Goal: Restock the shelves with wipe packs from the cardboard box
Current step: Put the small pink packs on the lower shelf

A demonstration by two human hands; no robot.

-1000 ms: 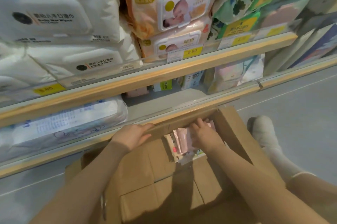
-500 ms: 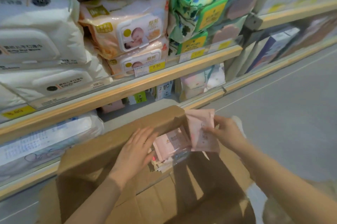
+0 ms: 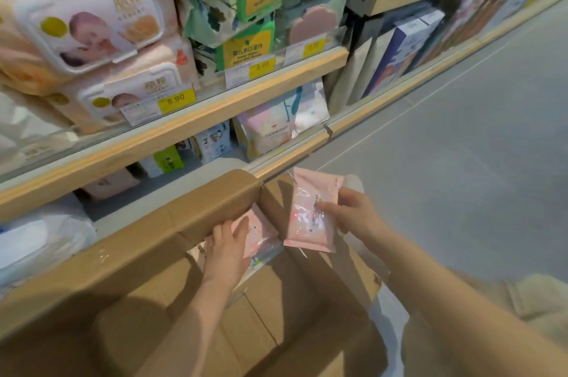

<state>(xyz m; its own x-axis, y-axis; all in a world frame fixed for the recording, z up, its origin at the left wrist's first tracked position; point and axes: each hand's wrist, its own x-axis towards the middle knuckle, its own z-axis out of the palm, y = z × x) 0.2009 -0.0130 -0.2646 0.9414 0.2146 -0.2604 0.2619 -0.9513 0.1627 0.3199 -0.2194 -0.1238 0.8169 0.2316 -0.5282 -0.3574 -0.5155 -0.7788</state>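
1. The right hand [image 3: 350, 217] pinches a flat pink plastic wipe pack [image 3: 309, 212] by its right edge, thumb on the front and fingers behind. It's held upright above the far right corner of the open brown cardboard box [image 3: 129, 263], so it's already clear of the box and looks ready to go onto a shelf.

2. The left hand [image 3: 226, 249] is down inside the box with fingers spread flat on a second pink wipe pack [image 3: 258, 230], which lies in the far corner with a few more packs under it. Looks like it's either steadying that little pile or lining up the next grab, and the fingers aren't curled around anything.

3. The box sits right up against the low wooden shelf edge [image 3: 295, 155], probably so each pack only has a short trip from box to shelf.

4. The bottom shelf has a bare stretch just past the box, next to a green-labelled small pack [image 3: 169, 161] and a pale pink pouch [image 3: 270, 127]. That's likely where the pink pack belongs, but can't say for sure.

5. The shelf above is stuffed with big baby wipe packs with white flip lids [image 3: 89, 26] and yellow price tags [image 3: 175, 98], so there's no room there anyway.
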